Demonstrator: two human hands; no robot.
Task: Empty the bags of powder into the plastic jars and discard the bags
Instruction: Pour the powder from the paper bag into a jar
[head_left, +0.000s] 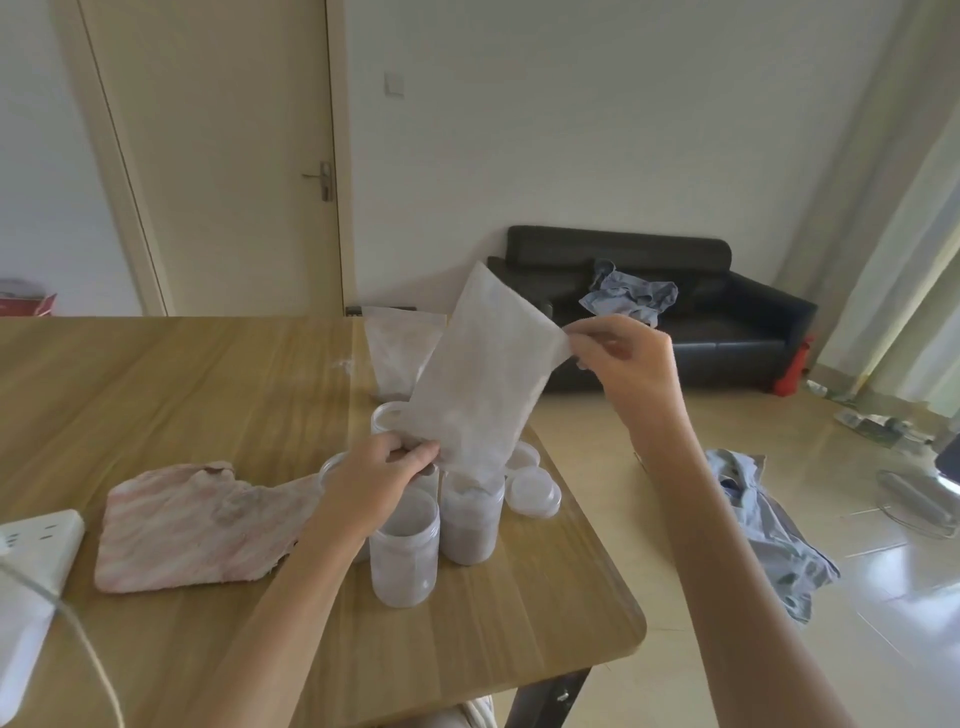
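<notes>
Here the bag (483, 384) is held upside down in the middle of the frame, with its open mouth hanging over a jar (471, 519) that already holds grey powder almost to the top. The left hand (384, 467) has its fingers curled and pinches the lower edge of the bag near the mouth, while the right hand (618, 358) pinches an upper corner between thumb and fingers and lifts it high. The first risk, I think, is that the mouth does not sit fully inside the rim, so powder can fall on the table (156, 395) or between the jars. The jar looks nearly full, so one more shake may make it overflow. An empty-looking jar (404, 551) stands just beside it, touching or almost touching, and the left wrist is very close above it; a quick move could knock it over. The loose lids (532, 488) lie near the table edge on the right and could be pushed off. A second bag (400, 358) stands behind, in the upper middle, not yet emptied, and it may tip if the table is bumped. A striped cloth (208, 525) lies at the left.
</notes>
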